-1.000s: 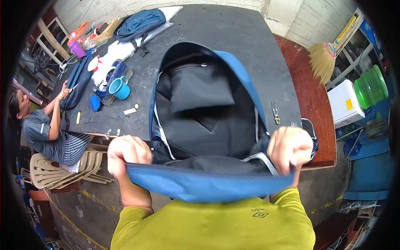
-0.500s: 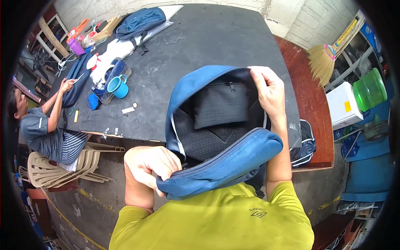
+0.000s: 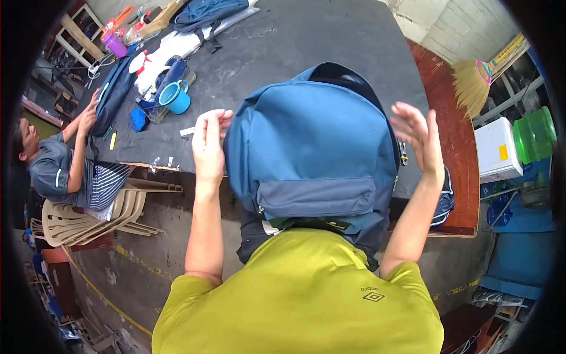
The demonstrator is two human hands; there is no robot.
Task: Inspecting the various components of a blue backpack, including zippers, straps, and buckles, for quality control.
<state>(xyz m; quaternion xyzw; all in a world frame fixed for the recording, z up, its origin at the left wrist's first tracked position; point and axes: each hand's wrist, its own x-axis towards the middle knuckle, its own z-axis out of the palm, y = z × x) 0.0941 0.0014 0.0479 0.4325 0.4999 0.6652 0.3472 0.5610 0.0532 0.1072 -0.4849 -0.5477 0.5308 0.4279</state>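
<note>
Here's your left grip [image 3: 210, 141] and your right grip [image 3: 420, 134], both loosely spread, just beside the blue backpack [image 3: 315, 135] between them!

Beyond the blue backpack [image 3: 318, 133], the worktop [image 3: 336, 35] offers open passage; leftward, the turquoise mug [image 3: 175, 99] obstructs.

Premises: workshop.
Counter [image 3: 330, 35]: broad, black; blue backpack [image 3: 315, 133] at near edge, second bag [image 3: 209, 12] toward far left corner.
Floor [image 3: 130, 283]: bare, yellow-lined.
Wall [image 3: 477, 35]: painted blockwork.
</note>
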